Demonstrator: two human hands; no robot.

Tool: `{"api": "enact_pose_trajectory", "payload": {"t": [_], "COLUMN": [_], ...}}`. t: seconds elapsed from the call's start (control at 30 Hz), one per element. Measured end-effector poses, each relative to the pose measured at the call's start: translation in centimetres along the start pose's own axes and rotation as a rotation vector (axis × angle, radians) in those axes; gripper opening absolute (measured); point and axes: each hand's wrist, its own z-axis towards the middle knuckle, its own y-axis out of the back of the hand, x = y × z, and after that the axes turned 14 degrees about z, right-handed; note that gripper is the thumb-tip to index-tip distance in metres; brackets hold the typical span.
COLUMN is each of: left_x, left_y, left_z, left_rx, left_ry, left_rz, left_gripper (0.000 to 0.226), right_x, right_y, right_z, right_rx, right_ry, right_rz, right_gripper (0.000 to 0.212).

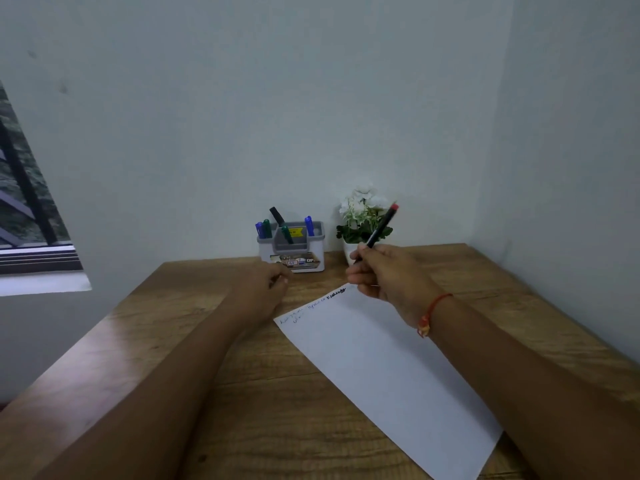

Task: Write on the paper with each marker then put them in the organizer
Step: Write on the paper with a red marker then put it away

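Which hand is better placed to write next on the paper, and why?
Right. The right hand already grips the red-ended marker just above the paper's written top edge. The left hand shows no marker and rests on the table between paper and organizer.

Wooden table against pale wall; white-flowered potted plant at back; window far left.

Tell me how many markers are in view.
6. In the organizer: left blue marker, left green marker, black marker, middle green marker, right blue marker. The right hand holds the red-ended marker. More may hide inside.
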Motion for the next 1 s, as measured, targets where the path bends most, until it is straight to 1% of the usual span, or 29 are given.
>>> {"api": "enact_pose_trajectory", "payload": {"t": [0.07, 0.23, 0.33, 0.4, 0.57, 0.8, 1.0], "left_x": [0.1, 0.1, 0.3, 0.3, 0.8, 1.0, 0.9], "left_y": [0.1, 0.6, 0.6, 0.4, 0.1, 0.1, 0.2], "left_z": [0.0, 0.0, 0.1, 0.1, 0.4, 0.5, 0.5], "left_rx": [0.064, 0.184, 0.216, 0.235, 0.255, 0.262, 0.269], "left_ry": [-0.025, -0.024, -0.052, -0.073, -0.082, -0.091, -0.106], "left_rz": [0.092, 0.141, 0.183, 0.159, 0.115, 0.09, 0.084], "left_gripper": [0.021, 0.018, 0.022, 0.02, 0.019, 0.022, 0.022], "right_x": [0.1, 0.5, 0.2, -0.2, -0.9, -1.0, -1.1], "right_y": [0.1, 0.4, 0.3, 0.1, 0.2, 2.3, 2.8], "right_z": [0.1, 0.3, 0.3, 0.3, 0.7, 2.2, 2.7], "right_rx": [-0.024, -0.051, -0.034, -0.026, -0.035, -0.176, -0.175], "right_ry": [0.028, 0.135, 0.126, 0.106, 0.095, 0.126, 0.142], "right_rz": [-0.035, -0.064, -0.104, -0.132, -0.188, -0.185, -0.227], "right_gripper": [0.025, 0.025, 0.019, 0.018, 0.019, 0.021, 0.023]}}
